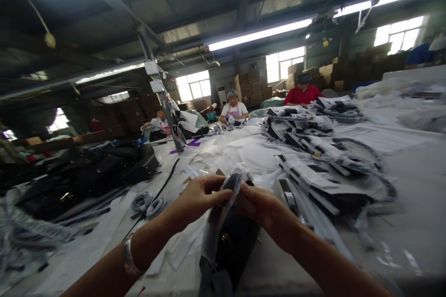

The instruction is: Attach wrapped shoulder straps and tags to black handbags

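A black bag (239, 243) with a small gold-coloured fitting stands at the table's near edge, between my forearms. From it rises a handle (211, 237) covered in whitish, see-through wrapping. My left hand (195, 198) pinches the wrapped handle near its top between thumb and fingers. Closed against the other side of the same handle is my right hand (268, 206), its fingertips partly hidden by the wrapping. A silver bracelet (130, 255) circles my left wrist. Coiled grey straps (148, 204) lie to the left of my left hand.
Black bags (94, 174) are heaped at the left. Bags packed in white and clear wrapping (320, 181) pile up on the right. White sheets (232, 148) cover the table's middle, near a metal post (167, 111). Several people (234, 107) sit across the table.
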Demonstrator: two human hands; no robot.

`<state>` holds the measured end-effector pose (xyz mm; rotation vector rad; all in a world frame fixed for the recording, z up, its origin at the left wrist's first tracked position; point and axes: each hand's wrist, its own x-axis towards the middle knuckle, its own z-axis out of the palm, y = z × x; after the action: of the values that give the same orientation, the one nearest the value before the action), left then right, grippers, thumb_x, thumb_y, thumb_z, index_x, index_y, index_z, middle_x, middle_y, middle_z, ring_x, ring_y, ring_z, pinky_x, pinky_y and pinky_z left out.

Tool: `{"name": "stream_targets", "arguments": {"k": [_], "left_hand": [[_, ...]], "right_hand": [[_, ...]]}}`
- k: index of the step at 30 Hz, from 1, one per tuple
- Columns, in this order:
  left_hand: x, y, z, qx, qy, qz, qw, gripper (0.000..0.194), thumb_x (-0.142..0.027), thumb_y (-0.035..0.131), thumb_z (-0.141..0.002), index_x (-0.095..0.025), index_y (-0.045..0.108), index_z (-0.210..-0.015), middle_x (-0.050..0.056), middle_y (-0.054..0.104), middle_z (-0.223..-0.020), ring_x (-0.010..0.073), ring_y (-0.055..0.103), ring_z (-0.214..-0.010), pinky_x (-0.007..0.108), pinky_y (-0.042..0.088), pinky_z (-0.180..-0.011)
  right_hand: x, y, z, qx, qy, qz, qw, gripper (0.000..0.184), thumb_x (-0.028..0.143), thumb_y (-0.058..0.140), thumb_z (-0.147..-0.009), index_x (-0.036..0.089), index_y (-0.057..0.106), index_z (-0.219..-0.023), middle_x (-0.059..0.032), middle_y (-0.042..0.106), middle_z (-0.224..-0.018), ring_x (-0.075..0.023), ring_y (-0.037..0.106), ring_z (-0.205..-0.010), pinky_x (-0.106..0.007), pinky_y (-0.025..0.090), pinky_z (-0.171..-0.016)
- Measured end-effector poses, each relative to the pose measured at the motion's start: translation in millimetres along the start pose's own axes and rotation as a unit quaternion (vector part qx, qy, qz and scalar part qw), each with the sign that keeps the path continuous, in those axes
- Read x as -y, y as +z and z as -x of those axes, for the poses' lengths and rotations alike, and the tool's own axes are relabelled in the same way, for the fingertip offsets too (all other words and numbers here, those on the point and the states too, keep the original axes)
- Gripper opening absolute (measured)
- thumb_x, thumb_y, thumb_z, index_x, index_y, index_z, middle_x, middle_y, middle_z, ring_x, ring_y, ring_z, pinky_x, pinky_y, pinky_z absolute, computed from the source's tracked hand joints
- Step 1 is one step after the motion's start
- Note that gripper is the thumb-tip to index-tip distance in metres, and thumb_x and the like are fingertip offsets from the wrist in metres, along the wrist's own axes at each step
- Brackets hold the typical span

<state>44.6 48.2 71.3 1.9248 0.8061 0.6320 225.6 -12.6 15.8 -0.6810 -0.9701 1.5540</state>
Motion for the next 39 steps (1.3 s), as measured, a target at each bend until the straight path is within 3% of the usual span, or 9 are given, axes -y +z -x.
{"name": "stream_targets", "arguments": {"k": [5, 8, 12, 18, 21, 24, 31, 35, 39], "left_hand": [[1, 5.5, 2, -0.047, 0.057, -0.102, 0.992, 0.032, -0.033, 0.067, -0.086, -0.02, 0.074, -0.114, 0.004, 0.074, -0.092, 0.0215, 0.065, -0.087, 0.027, 0.048, -0.074], [7, 11.6, 3, -0.09, 0.076, -0.1, 0.988, 0.03, -0.033, 0.07, -0.083, -0.019, 0.075, -0.108, 0.007, 0.07, -0.099, 0.0203, 0.065, -0.086, 0.026, 0.049, -0.07], [20, 22.2, 3, -0.149, 0.036, 0.019, 0.988, 0.04, -0.039, 0.079, -0.073, -0.018, 0.069, -0.106, 0.009, 0.064, -0.109, 0.0184, 0.067, -0.079, 0.024, 0.05, -0.062], [35, 39.5, 1, -0.175, -0.036, 0.273, 0.945, 0.091, -0.034, 0.088, -0.064, -0.025, 0.038, -0.14, 0.009, 0.067, -0.111, 0.0202, 0.069, -0.086, 0.027, 0.053, -0.07], [37, 44.6, 0, -0.122, -0.013, 0.299, 0.946, 0.06, -0.037, 0.082, -0.072, -0.017, 0.059, -0.123, 0.008, 0.071, -0.1, 0.0214, 0.068, -0.09, 0.027, 0.051, -0.076], [37, 45.3, 2, -0.128, 0.011, 0.257, 0.958, 0.034, -0.037, 0.08, -0.074, -0.013, 0.07, -0.096, 0.006, 0.072, -0.089, 0.0199, 0.066, -0.083, 0.025, 0.048, -0.072], [33, 41.2, 5, -0.146, 0.015, 0.207, 0.967, 0.024, -0.033, 0.076, -0.077, -0.016, 0.068, -0.091, 0.005, 0.071, -0.087, 0.0186, 0.065, -0.075, 0.026, 0.048, -0.066], [28, 39.7, 9, -0.18, 0.014, 0.143, 0.973, 0.021, -0.03, 0.076, -0.076, -0.017, 0.071, -0.092, 0.006, 0.073, -0.095, 0.0206, 0.066, -0.081, 0.027, 0.048, -0.068], [24, 39.2, 13, -0.181, 0.017, 0.126, 0.975, 0.018, -0.029, 0.075, -0.077, -0.019, 0.072, -0.092, 0.006, 0.074, -0.097, 0.0239, 0.067, -0.089, 0.029, 0.048, -0.076]], "right_hand": [[3, 11, -2, -0.062, -0.003, 0.071, 0.996, 0.042, 0.048, 0.072, -0.083, 0.016, 0.074, -0.11, -0.0087, 0.076, -0.094, -0.0243, 0.069, -0.093, -0.037, 0.047, -0.093], [-1, 10, -5, -0.087, -0.014, 0.073, 0.993, 0.04, 0.046, 0.074, -0.081, 0.017, 0.074, -0.109, -0.0078, 0.077, -0.09, -0.023, 0.07, -0.085, -0.035, 0.05, -0.086], [-8, 5, -8, -0.101, -0.03, 0.074, 0.992, 0.036, 0.047, 0.075, -0.079, 0.016, 0.077, -0.098, -0.0065, 0.076, -0.082, -0.0216, 0.07, -0.075, -0.033, 0.052, -0.076], [-5, 2, -6, -0.101, -0.018, 0.093, 0.99, 0.037, 0.046, 0.076, -0.078, 0.016, 0.077, -0.098, -0.0068, 0.077, -0.079, -0.0225, 0.071, -0.077, -0.03, 0.053, -0.072], [0, 0, -4, -0.089, -0.016, 0.115, 0.989, 0.036, 0.046, 0.075, -0.08, 0.015, 0.077, -0.098, -0.0069, 0.077, -0.081, -0.0212, 0.07, -0.077, -0.031, 0.053, -0.078], [6, -4, -1, -0.058, -0.004, 0.118, 0.991, 0.035, 0.044, 0.073, -0.082, 0.014, 0.077, -0.101, -0.008, 0.077, -0.088, -0.0207, 0.07, -0.083, -0.034, 0.051, -0.089], [-10, -20, 11, -0.072, 0.014, -0.118, 0.99, 0.037, 0.046, 0.062, -0.089, 0.016, 0.077, -0.105, -0.0113, 0.072, -0.118, -0.0225, 0.069, -0.103, -0.036, 0.049, -0.1], [-28, -12, 13, -0.082, -0.024, -0.126, 0.988, 0.03, 0.03, 0.075, -0.081, 0.019, 0.075, -0.109, -0.0081, 0.073, -0.115, -0.0204, 0.066, -0.109, -0.031, 0.047, -0.102], [-35, 5, 12, -0.087, -0.051, -0.1, 0.99, 0.032, 0.032, 0.077, -0.081, 0.023, 0.074, -0.112, -0.0062, 0.075, -0.108, -0.0218, 0.068, -0.103, -0.035, 0.048, -0.1]]}}
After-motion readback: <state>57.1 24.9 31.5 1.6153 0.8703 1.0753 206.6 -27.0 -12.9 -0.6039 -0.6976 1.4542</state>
